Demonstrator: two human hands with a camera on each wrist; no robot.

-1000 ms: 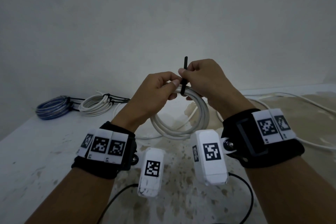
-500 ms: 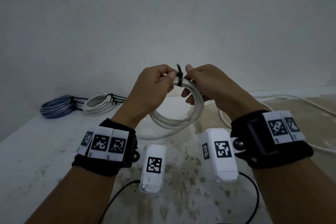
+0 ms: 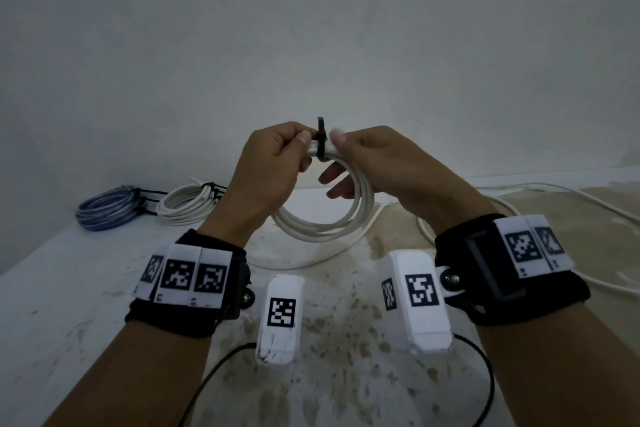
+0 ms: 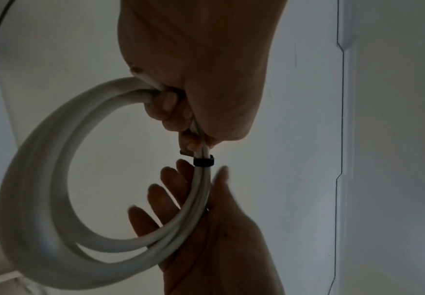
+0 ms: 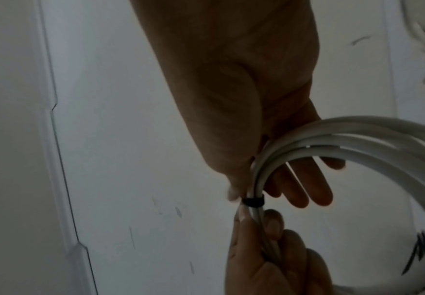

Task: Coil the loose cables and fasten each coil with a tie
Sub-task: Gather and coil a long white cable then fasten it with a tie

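A white cable coil is held up in the air above the stained white tabletop, between the two hands and in front of a bare pale wall. A black cable tie is cinched around the strands at the top of the coil, its short tail sticking up above the bundle. The left hand has its fingers curled around the strands just left of the tie, thumb on top, grasping the coil; the left wrist view shows the fingers wrapped over the bundle right above the tie. The right hand sits just right of the tie, thumb on top of the strands and the other fingers extended loosely beneath them, so the coil lies between thumb and fingers rather than in a clenched fist. A loose length of white cable trails across the table to the right. At the far left of the table lie a tied blue cable coil and, just beside it, a tied white coil, each with black ties at one side. Both wrists carry black straps with white marker blocks.
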